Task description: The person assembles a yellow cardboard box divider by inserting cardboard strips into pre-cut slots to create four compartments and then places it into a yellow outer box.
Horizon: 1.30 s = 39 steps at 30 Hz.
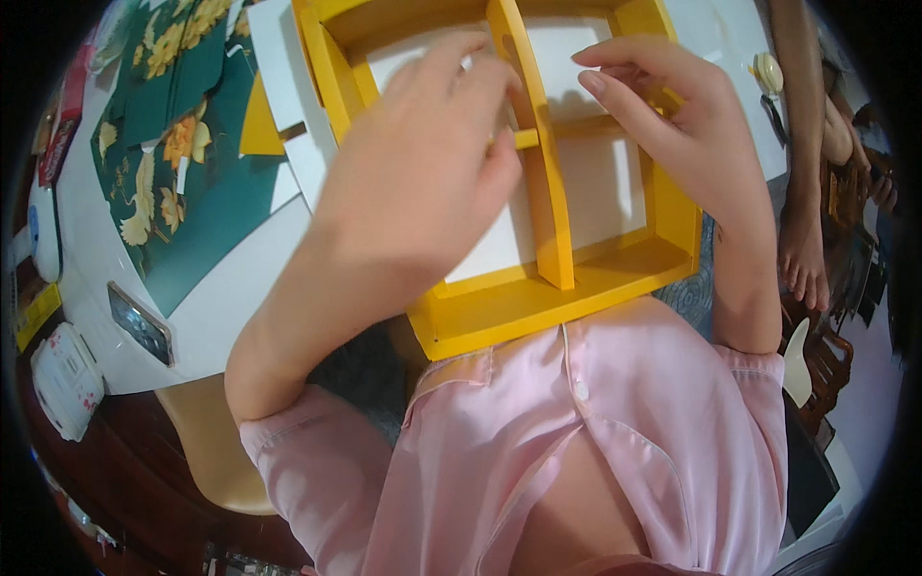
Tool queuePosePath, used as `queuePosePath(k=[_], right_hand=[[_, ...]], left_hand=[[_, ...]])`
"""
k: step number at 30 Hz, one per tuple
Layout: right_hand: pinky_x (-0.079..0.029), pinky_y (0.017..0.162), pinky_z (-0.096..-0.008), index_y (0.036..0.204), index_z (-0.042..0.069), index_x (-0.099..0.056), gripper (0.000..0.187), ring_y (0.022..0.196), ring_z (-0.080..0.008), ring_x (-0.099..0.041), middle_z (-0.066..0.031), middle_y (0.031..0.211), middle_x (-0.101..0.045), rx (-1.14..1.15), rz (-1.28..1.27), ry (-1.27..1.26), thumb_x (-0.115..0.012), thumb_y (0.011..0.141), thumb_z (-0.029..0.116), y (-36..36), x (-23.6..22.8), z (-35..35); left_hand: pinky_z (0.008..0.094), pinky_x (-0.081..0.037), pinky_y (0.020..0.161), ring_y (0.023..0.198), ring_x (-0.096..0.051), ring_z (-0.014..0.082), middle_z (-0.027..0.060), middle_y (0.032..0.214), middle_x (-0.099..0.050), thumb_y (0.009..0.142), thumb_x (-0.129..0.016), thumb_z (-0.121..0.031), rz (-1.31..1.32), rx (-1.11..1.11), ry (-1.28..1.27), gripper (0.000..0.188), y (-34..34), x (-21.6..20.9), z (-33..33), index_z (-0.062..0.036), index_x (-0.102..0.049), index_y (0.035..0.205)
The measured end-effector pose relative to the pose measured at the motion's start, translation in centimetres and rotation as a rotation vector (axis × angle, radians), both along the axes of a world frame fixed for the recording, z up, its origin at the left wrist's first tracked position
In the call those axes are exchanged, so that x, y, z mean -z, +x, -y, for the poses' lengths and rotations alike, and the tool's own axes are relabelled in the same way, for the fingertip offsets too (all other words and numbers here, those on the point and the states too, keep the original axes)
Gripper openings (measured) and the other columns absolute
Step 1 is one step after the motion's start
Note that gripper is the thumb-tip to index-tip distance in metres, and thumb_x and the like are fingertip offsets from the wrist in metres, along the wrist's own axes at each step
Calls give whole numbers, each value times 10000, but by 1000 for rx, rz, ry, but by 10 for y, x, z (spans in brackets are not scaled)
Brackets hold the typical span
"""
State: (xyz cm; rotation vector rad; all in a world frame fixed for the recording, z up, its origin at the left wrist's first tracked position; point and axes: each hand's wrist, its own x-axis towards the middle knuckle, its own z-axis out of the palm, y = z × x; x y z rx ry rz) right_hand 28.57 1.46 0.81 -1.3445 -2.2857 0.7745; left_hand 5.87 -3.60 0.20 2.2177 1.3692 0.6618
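A yellow box frame (576, 312) with a white bottom lies in front of me, its near edge against my pink shirt. A long yellow divider (549, 211) runs down its middle, and short crosspieces (526, 138) meet it from the sides. My left hand (423, 158) is over the left compartments, slightly blurred, its bent fingers and thumb apart beside the divider; whether the fingertips touch it I cannot tell. Above the right compartments is my right hand (663, 106), thumb and index finger apart, the other fingers curled, with nothing visible in it.
Dark green sheets with golden flowers (206, 206) lie on the white table (216, 341) at left. A phone (141, 324) rests near the table's edge, by a white flowered case (67, 382). A tape roll (766, 74) lies at right, near another person's bare leg (805, 125).
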Motion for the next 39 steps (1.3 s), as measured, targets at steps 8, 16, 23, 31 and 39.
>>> queuePosePath(k=[8,16,23,31,39], right_hand=[[-423,511,-317,701,-20,-670,257,506,-204,-566,-114,628,-632,-119,206,-369,-753,843,178,-2,-25,53],[-459,542,-374,692,-39,-685,321,520,-296,-582,-174,599,-620,-111,318,-618,-687,820,255,-19,-6,57],[-457,509,-328,766,-31,-704,237,488,-187,-586,-127,623,-670,-107,316,-741,-686,834,195,-19,-2,53],[-440,486,-353,753,-36,-680,299,473,-238,-566,-147,612,-644,-249,319,-769,-708,873,237,-12,1,40],[-487,619,-468,777,-54,-694,417,654,-412,-612,-251,693,-622,-244,291,-801,-655,875,350,-14,2,37]], left_hand=[[393,-464,799,906,-578,307,114,964,-593,786,-666,-19,-37,134,-53,227,7,-11,35,-28,-642,1012],[389,-438,718,822,-561,290,83,869,-554,780,-659,-48,29,450,-226,170,-1,10,44,-41,-650,949],[397,-458,688,792,-584,287,89,844,-556,835,-657,-124,-15,519,-413,160,-10,4,36,-84,-658,991],[400,-487,631,678,-625,275,76,803,-598,872,-681,-271,-10,579,-469,263,-7,-10,27,-113,-678,1082],[329,-486,511,645,-596,194,48,766,-562,714,-662,-154,-278,479,-195,144,21,1,59,-63,-601,807]])
